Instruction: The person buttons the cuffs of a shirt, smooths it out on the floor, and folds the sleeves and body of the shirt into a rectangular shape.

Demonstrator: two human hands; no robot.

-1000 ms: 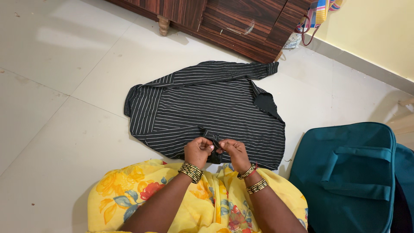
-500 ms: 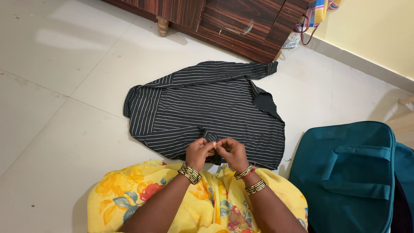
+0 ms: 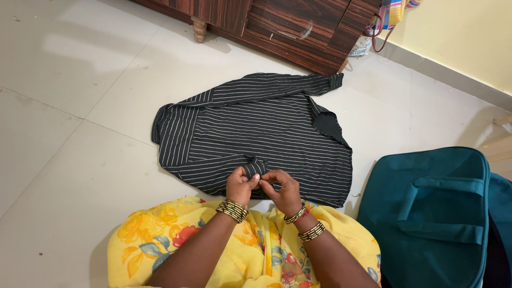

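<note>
A black shirt with thin white stripes [image 3: 256, 128] lies spread flat on the pale tiled floor, one sleeve stretched along its far edge toward the cabinet. Its other sleeve is folded across the near part, and the cuff [image 3: 256, 167] sticks up between my hands. My left hand [image 3: 240, 184] pinches that cuff with thumb and fingers. My right hand [image 3: 282, 188] meets it from the right, fingertips curled on the same cuff. Both wrists carry gold bangles. My lap below is covered by yellow flowered cloth [image 3: 176, 240].
A teal fabric suitcase [image 3: 432, 213] with flat handles lies on the floor at the right, close to my right arm. A dark wooden cabinet [image 3: 277, 24] on short legs stands at the far side, and a striped bag [image 3: 392, 13] hangs by the yellow wall.
Both hands have shifted slightly left and nearer me while working the cuff; the cuff now stands up more between the fingers. The shirt body has not moved.
</note>
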